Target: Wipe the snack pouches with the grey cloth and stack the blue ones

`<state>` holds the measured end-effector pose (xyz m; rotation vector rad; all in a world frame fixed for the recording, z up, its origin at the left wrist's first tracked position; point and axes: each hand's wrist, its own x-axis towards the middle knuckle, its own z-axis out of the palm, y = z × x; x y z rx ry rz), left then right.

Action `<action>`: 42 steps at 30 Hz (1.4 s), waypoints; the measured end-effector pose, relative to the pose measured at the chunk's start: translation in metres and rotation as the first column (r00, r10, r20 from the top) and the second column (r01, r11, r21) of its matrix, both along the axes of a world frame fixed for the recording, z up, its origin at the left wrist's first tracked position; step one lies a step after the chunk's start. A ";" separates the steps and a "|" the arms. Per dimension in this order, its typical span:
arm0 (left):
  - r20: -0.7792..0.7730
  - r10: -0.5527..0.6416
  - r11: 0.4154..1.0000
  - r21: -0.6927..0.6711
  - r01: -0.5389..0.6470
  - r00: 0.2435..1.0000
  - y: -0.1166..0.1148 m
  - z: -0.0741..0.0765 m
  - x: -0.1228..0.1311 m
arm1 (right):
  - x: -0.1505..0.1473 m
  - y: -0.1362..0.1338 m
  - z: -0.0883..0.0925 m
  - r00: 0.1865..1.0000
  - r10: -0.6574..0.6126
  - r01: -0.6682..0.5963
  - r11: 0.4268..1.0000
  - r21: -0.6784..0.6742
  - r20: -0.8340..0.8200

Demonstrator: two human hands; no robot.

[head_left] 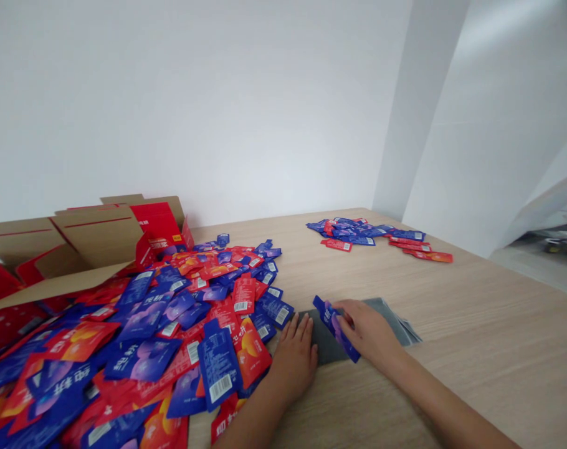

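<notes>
My right hand [365, 327] pinches a blue sachet [333, 324] with purple print, held tilted above a flat dark grey pouch [328, 349]. My left hand [295, 352] lies flat, fingers stretched out, at the left end of the grey pouch. Just left of it spreads a big heap of red and blue sachets [220, 362]. The grey pouch rests on the wooden table, partly covered by both hands, and its layered right end [400, 327] shows past my right wrist.
Open red cardboard boxes [96, 234] with brown insides stand at the back left, behind the heap. A smaller pile of blue and red sachets [353, 231] lies on the table [475, 324] at the far right. A white wall [265, 112] rises behind.
</notes>
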<state>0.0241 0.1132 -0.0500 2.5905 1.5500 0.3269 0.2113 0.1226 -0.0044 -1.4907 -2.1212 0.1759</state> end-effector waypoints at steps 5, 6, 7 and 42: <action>-0.010 -0.030 1.000 0.004 0.030 1.000 0.001 0.000 0.000 | -0.016 -0.011 0.001 0.958 0.253 -0.260 0.965 -0.035 -0.135; -0.018 -0.037 0.999 0.003 0.037 0.999 0.001 0.000 -0.001 | -0.018 -0.012 -0.001 0.956 0.264 -0.270 0.962 -0.032 -0.132; -0.024 -0.039 0.999 0.004 0.039 0.999 0.001 0.000 -0.001 | -0.020 -0.012 -0.005 0.957 0.270 -0.274 0.961 -0.030 -0.110; -0.023 -0.009 1.000 0.021 0.010 1.000 0.002 -0.005 -0.001 | 0.002 0.018 -0.050 0.987 -0.144 0.141 0.989 0.039 0.069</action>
